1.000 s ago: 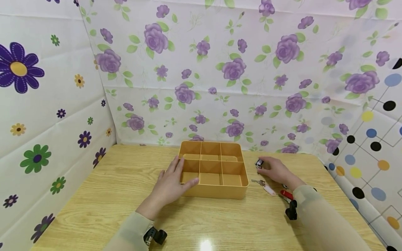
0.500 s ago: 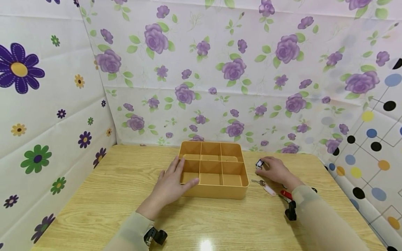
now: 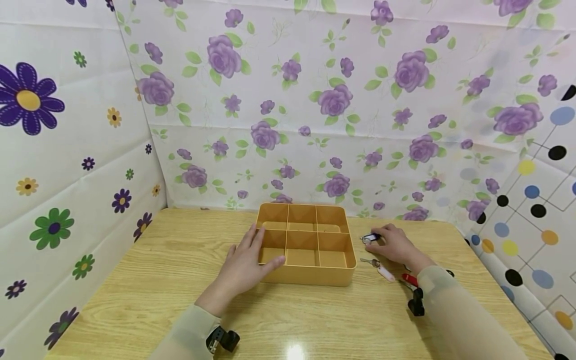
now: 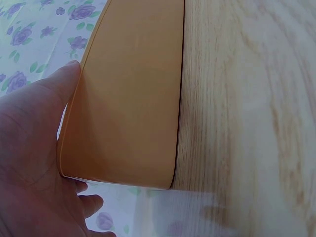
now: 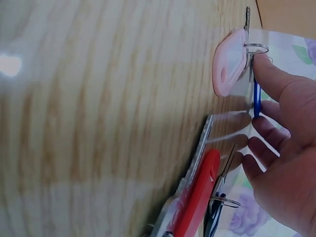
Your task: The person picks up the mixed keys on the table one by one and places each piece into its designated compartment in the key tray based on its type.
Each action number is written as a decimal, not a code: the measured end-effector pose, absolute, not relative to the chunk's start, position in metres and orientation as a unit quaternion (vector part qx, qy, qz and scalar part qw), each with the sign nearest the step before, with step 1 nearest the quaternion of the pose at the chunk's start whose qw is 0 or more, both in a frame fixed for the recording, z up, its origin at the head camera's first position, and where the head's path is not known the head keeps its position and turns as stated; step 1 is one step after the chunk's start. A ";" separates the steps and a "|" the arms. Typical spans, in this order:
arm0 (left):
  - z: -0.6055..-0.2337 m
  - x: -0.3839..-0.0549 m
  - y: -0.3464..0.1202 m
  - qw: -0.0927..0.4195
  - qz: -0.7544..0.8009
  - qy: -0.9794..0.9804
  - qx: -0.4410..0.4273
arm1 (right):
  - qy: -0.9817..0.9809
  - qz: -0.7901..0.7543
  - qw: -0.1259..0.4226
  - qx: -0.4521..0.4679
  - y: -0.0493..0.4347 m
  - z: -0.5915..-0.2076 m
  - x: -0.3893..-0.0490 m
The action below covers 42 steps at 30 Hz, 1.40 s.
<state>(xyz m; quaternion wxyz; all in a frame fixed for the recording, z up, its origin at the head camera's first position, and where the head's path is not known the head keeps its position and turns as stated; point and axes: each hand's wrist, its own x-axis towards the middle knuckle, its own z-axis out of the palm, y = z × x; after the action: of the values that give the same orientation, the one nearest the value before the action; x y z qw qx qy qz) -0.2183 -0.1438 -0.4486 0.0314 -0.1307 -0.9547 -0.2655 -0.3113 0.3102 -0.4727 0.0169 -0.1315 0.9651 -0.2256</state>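
Note:
My left hand (image 3: 245, 262) rests on the front left corner of an orange six-compartment organizer box (image 3: 310, 275). Its thumb lies on the front rim and its fingers spread along the left side; the left wrist view shows the thumb at the rim of the box wall (image 4: 126, 98). To the right of the box, my right hand (image 3: 396, 243) pinches a dark blue key tag (image 3: 371, 238) close over the table. That blue tag (image 5: 256, 98) shows edge-on between thumb and fingers in the right wrist view. Nearer to me lies a key (image 3: 370, 261) with a pink key tag (image 3: 385, 273).
A red key tag (image 3: 410, 279) with a key lies by my right wrist. Beyond it, a dark key tag (image 5: 213, 217) with a ring is partly hidden by the sleeve in the head view. A flowered cloth (image 3: 306, 100) hangs behind the wooden table (image 3: 180, 260).
The blue key tag has turned in my right fingers, from standing steeply to lying flatter with its ring end toward the box. The left hand and box stay put.

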 end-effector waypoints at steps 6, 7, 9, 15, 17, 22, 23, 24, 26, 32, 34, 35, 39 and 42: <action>-0.448 -0.219 -0.144 0.028 -0.257 -0.957 -0.129 | 0.963 -0.239 0.008 -0.124 0.309 -0.475 -0.315; -0.448 -0.218 -0.144 0.027 -0.256 -0.958 -0.129 | 0.962 -0.244 0.007 -0.121 0.309 -0.475 -0.315; -0.448 -0.218 -0.144 0.025 -0.257 -0.957 -0.129 | 0.961 -0.252 0.005 -0.115 0.308 -0.475 -0.316; -0.446 -0.217 -0.144 0.022 -0.263 -0.956 -0.131 | 0.960 -0.263 0.006 -0.100 0.305 -0.473 -0.316; -0.445 -0.217 -0.144 0.022 -0.264 -0.955 -0.132 | 0.959 -0.266 0.007 -0.094 0.304 -0.473 -0.315; -0.446 -0.217 -0.144 0.024 -0.261 -0.956 -0.132 | 0.954 -0.289 0.012 -0.075 0.301 -0.470 -0.311; -0.446 -0.217 -0.144 0.023 -0.262 -0.956 -0.131 | 0.953 -0.294 0.014 -0.072 0.301 -0.470 -0.310; -0.446 -0.217 -0.143 0.023 -0.263 -0.956 -0.131 | 0.952 -0.298 0.014 -0.072 0.300 -0.469 -0.310; -0.445 -0.217 -0.143 0.024 -0.264 -0.955 -0.130 | 0.950 -0.303 0.013 -0.073 0.300 -0.469 -0.309; -0.447 -0.217 -0.143 0.024 -0.266 -0.955 -0.130 | 0.947 -0.312 0.007 -0.080 0.300 -0.471 -0.307; -0.448 -0.218 -0.143 0.027 -0.267 -0.954 -0.130 | 0.945 -0.316 0.009 -0.077 0.299 -0.471 -0.306; -0.448 -0.218 -0.143 0.028 -0.267 -0.954 -0.130 | 0.945 -0.319 0.009 -0.076 0.299 -0.471 -0.306; -0.449 -0.219 -0.144 0.029 -0.265 -0.955 -0.132 | 0.944 -0.321 0.006 -0.073 0.297 -0.471 -0.305; -0.449 -0.219 -0.144 0.027 -0.265 -0.955 -0.131 | 0.945 -0.319 0.000 -0.070 0.296 -0.470 -0.303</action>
<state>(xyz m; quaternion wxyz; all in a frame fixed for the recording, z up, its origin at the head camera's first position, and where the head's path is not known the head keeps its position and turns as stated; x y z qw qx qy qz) -0.2191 -0.1445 -0.4492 0.0267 -0.1315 -0.9548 -0.2653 -0.3029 0.2963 -0.4702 -0.0001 -0.0698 0.9451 -0.3191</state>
